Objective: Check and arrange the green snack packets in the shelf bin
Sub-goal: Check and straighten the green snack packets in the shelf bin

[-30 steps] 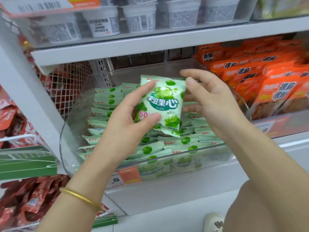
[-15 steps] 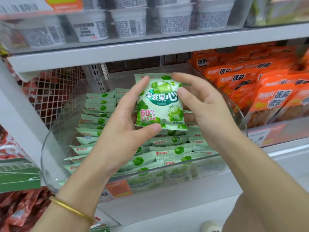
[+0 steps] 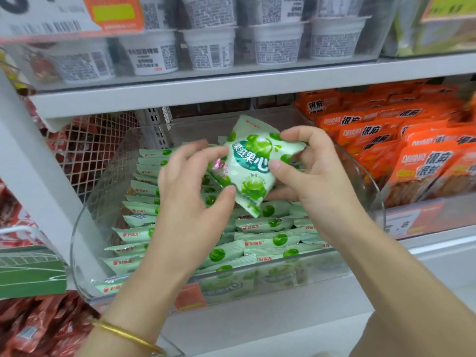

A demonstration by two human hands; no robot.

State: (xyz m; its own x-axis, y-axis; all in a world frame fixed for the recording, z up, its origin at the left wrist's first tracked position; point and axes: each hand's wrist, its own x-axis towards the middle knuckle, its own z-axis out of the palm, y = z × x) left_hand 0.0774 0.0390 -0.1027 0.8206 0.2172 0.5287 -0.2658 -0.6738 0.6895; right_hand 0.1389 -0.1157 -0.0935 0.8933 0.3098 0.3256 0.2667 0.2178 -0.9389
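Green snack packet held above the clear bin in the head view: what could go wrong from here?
1. The green foil snack packet is tilted and pinched only at its edges by the left hand and right hand; it could slip.
2. The rows of green packets in the clear plastic bin lie loosely overlapped, so pushing this one in may disturb them.
3. The bin's front wall is low; front packets could spill.

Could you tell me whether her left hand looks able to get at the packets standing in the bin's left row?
Probably yes: the left hand hovers just right of that row, the clear bin is open-topped, though it would first release the held packet.
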